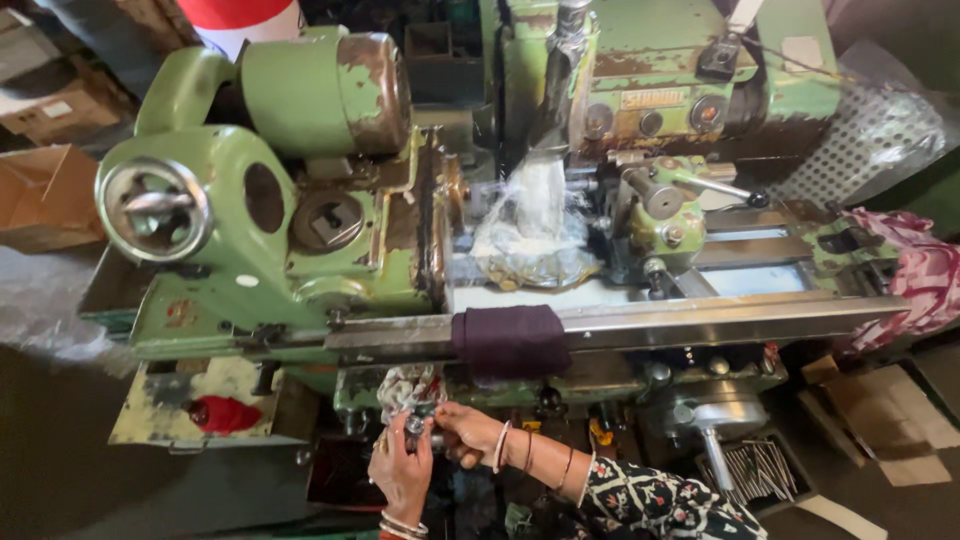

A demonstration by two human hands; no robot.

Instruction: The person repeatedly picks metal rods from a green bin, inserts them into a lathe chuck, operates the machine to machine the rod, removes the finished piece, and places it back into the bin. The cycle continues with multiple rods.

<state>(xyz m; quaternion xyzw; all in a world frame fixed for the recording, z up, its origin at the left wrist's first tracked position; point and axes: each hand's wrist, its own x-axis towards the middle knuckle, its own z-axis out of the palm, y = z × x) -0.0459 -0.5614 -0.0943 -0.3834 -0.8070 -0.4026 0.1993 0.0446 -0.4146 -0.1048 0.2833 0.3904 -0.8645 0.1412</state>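
Both hands, left hand (400,470) and right hand (465,432), pinching small metal part (418,428) at six o'clock below green lathe (270,200); best kept steady, clear of patterned rag (405,388).

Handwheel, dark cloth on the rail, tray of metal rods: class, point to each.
Handwheel (153,208), head view, on its centre hub.
Dark cloth (510,340), head view, on its middle fold.
Tray of metal rods (757,470), head view, on the rods.

We wear thin bangles on our left hand (400,472), thin bracelets and a white band on our right hand (468,432), and a dark floral sleeve (650,502) on our right arm.
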